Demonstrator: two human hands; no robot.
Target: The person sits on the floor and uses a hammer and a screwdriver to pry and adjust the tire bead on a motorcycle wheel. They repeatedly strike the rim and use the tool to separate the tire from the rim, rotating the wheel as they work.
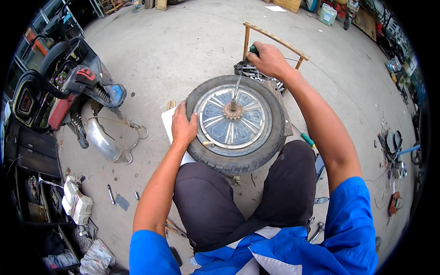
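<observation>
Just beyond my knees, a wheel (270, 133) with a black rubber tyre lies on its side. A toothed ring and an axle (233, 106) stand at its middle, and a cable rises from the axle. My left hand (184, 126) grips the left edge of the tyre, its thumb on the sidewall. Past the far edge of the wheel, my right hand (270, 59) is closed round a green-handled tool (253, 49). A thin dark rod shows on the other side of that fist; the tool's working end is not clear.
Behind the wheel stand a wooden frame (275, 34) and a tray of metal parts (247, 69). An electric scooter (68, 87) with a silver mudguard (101, 140) is at left. Tools such as a ratchet (316, 233) and pliers (176, 228) lie beside my legs. Scrap parts (392, 144) lie at right.
</observation>
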